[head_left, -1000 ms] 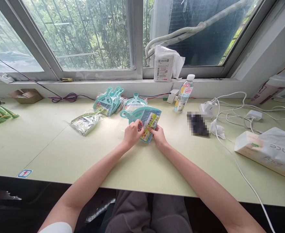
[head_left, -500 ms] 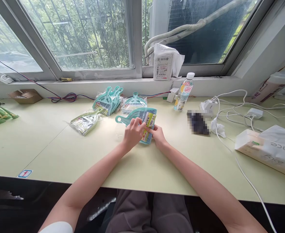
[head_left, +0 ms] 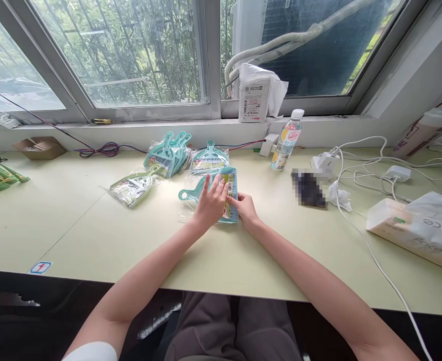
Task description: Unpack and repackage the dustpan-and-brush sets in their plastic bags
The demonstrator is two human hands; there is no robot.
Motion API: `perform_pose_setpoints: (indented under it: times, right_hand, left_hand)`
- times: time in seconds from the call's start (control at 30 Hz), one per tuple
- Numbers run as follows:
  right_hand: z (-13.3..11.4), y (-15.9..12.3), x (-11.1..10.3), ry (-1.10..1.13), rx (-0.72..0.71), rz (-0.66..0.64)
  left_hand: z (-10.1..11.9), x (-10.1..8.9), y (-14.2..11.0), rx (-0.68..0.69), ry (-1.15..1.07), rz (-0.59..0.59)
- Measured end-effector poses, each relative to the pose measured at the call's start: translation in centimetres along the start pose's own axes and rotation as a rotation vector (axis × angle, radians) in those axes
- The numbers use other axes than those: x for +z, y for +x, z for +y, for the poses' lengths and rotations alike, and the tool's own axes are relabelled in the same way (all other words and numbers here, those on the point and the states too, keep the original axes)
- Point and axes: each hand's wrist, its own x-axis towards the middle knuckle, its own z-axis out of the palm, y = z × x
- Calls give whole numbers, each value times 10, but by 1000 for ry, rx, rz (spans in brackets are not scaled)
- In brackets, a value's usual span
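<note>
A turquoise dustpan-and-brush set (head_left: 196,192) lies on the table in front of me, its handle pointing left. Blue bristles run along its right side. Across it is a yellow printed label (head_left: 227,181), partly covered by my fingers, and clear plastic shows under the handle end. My left hand (head_left: 211,203) rests flat over the pan and label with its fingers stretched out. At the right edge, my right hand (head_left: 246,206) pinches the set between thumb and fingers; the fingertips are partly hidden.
Behind lie bagged turquoise dustpan sets (head_left: 168,155), another bagged set (head_left: 210,159) and a green one (head_left: 132,186). A bottle (head_left: 286,140), phone-like blurred object (head_left: 309,188), white cables (head_left: 373,175) and tissue pack (head_left: 416,230) are rightward. A cardboard box (head_left: 40,148) stands far left.
My left hand has gone from curled fingers at the label to lying flat with fingers spread. The set has shifted slightly left; my right hand keeps its place at the edge.
</note>
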Motion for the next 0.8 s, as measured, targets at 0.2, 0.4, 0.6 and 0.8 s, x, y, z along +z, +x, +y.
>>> perform_pose_setpoints:
  times: [0.2,0.4,0.6,0.8]
  right_hand:
    - [-2,-1,-1,43,1,-12]
    - [-1,1,-2,62,-25,21]
    - [-1,2,-3,107,-39,69]
    - [-2,3,-6,189,-62,157]
  left_hand:
    - [4,0,-3,-44,74,23]
    - [9,0,-4,-27,255,-23]
    - [17,-3,-4,-48,416,-143]
    - [20,2,-4,-31,445,-95]
